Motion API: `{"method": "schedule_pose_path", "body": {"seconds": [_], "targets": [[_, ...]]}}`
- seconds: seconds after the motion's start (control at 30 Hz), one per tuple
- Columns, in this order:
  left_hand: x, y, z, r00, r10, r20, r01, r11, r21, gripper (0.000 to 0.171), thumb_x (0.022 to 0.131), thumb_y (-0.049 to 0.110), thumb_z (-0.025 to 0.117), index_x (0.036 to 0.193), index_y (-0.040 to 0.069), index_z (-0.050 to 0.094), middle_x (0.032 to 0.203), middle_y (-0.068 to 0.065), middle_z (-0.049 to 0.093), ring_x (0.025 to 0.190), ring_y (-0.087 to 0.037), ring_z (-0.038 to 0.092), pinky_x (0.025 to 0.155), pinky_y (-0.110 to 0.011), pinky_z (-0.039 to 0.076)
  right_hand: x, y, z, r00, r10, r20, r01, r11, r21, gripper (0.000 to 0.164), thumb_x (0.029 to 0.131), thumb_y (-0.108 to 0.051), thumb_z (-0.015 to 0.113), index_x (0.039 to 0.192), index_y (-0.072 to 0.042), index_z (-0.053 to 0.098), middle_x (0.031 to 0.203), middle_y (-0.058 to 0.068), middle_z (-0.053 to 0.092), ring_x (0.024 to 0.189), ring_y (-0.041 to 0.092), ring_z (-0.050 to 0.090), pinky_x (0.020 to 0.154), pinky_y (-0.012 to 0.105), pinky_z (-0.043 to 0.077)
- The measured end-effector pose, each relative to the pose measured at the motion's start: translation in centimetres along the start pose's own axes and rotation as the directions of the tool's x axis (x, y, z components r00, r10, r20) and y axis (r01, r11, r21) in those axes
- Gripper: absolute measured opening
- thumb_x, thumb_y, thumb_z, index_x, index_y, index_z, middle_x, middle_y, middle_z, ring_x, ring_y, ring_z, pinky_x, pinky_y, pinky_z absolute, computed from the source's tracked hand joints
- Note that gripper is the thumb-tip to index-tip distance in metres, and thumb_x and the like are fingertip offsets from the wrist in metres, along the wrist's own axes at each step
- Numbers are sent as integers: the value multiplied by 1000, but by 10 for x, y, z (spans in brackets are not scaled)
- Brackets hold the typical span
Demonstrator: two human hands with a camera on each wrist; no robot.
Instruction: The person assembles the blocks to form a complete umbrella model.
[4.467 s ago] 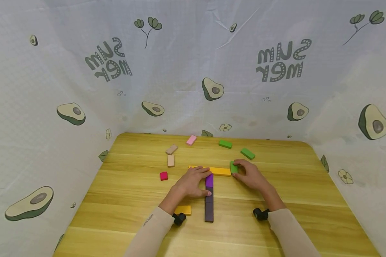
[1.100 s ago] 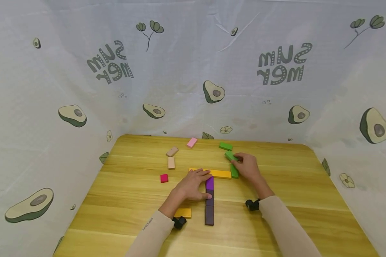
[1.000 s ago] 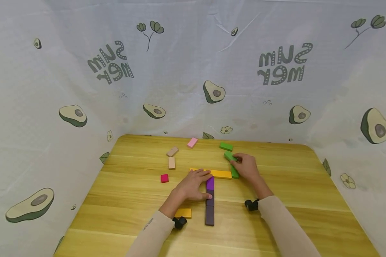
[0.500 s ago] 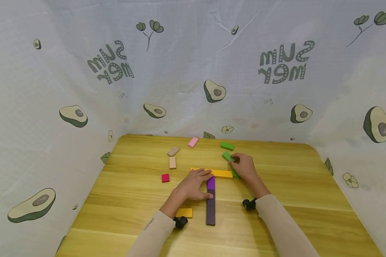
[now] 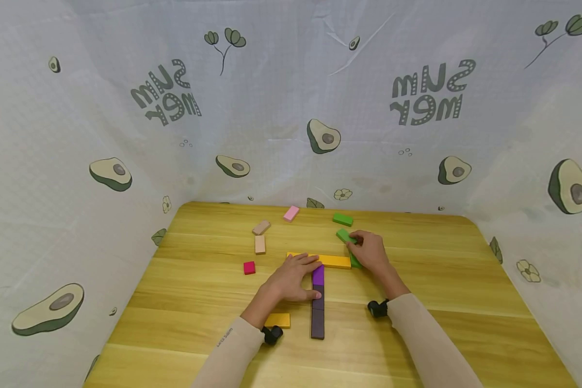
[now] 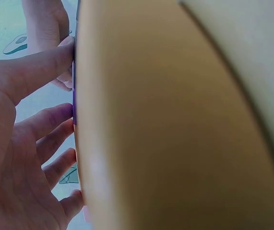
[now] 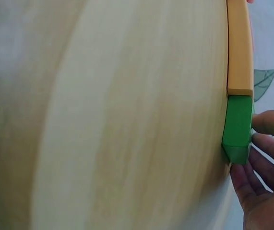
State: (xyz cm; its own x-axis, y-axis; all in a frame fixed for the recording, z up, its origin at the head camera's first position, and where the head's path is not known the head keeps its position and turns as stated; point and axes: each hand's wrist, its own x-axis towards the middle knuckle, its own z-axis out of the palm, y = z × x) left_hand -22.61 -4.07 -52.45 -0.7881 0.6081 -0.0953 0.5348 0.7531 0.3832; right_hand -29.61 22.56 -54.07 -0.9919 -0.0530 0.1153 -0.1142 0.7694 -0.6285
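My left hand [image 5: 291, 279] lies with spread fingers across the yellow strip [image 5: 334, 262] and the purple block [image 5: 318, 275], its thumb touching the upper of two dark purple blocks [image 5: 317, 324] in the column below. In the left wrist view the fingertips of the left hand [image 6: 26, 139] press along the row's edge. My right hand [image 5: 371, 252] pinches a green block [image 5: 344, 235], which lies slanted at the upper end of another green block [image 5: 354, 262]. That lower one abuts the yellow strip's right end and is partly covered by the hand.
A further green block [image 5: 343, 219] and a pink block [image 5: 291, 214] lie at the back. Two beige blocks [image 5: 260, 244] and a red square block [image 5: 249, 268] are on the left. Beside my left wrist sits a loose yellow block [image 5: 278, 320]. Patterned cloth surrounds the wooden table [image 5: 174, 323].
My right hand let go of the lower green block and brought another from the right to its upper end. During the last second that block shifts only slightly. My left hand stays put.
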Motion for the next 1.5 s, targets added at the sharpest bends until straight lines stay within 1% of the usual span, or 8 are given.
{"method": "schedule_pose_path", "body": {"seconds": [0.43,0.73,0.9,0.97,1.07,1.2,1.33,1.5], "targets": [[1,-1,-1,1000,-4,-1,4,1000,1,81,90,55,72,159,22,43,168,6,35,158,-23,26,130,-53,18,0,-1,0,1000,-2,2,2,1000,8,34,99,-18,67,125,3,69,118,24,71,103,36,65,92,52,56],[0,-2,0,1000,-1,1,1,1000,18,81,90,57,72,159,24,43,168,6,35,158,-22,27,129,-54,19,1,-1,-1,1000,13,-2,-13,998,62,46,103,-23,61,140,5,57,134,29,62,118,43,62,98,57,54],[0,-2,2,1000,0,-1,0,1000,17,82,90,57,72,159,24,43,168,6,35,158,-22,26,129,-54,19,11,-2,-3,1000,3,-3,-3,998,59,44,107,-23,55,141,4,56,140,29,57,126,46,57,103,60,51],[0,-2,2,1000,0,-3,0,1000,12,81,90,57,72,159,23,44,167,6,35,158,-23,26,129,-54,18,17,-3,-3,1000,-14,4,14,999,44,42,108,-20,50,142,4,55,142,29,56,129,47,55,106,62,49],[-1,-1,2,1000,-2,0,2,1000,1,81,90,56,73,158,23,44,167,6,35,158,-22,26,130,-54,18,24,-3,-3,998,-65,19,65,998,-1,40,110,-13,42,142,7,55,145,30,53,134,48,50,110,63,45],[-1,0,2,1000,-2,2,2,1000,-12,80,90,55,73,158,23,45,167,6,35,158,-23,27,129,-54,18,32,-1,-4,992,-110,65,114,992,-52,41,109,-6,37,144,10,52,150,31,48,141,49,43,117,63,37],[-1,-1,3,1000,1,-4,-1,1000,-10,81,90,55,74,158,23,45,167,5,36,158,-23,26,129,-55,18,35,0,-4,987,-118,112,127,988,-83,43,109,-6,35,146,10,49,155,31,42,145,50,38,119,63,34],[-1,-2,3,1000,7,-7,-7,1000,-6,81,90,55,73,158,23,44,167,6,36,158,-23,26,129,-56,19,34,3,-4,989,-106,105,116,989,-90,40,109,-8,39,141,10,55,152,31,45,140,51,43,116,64,38]]}}
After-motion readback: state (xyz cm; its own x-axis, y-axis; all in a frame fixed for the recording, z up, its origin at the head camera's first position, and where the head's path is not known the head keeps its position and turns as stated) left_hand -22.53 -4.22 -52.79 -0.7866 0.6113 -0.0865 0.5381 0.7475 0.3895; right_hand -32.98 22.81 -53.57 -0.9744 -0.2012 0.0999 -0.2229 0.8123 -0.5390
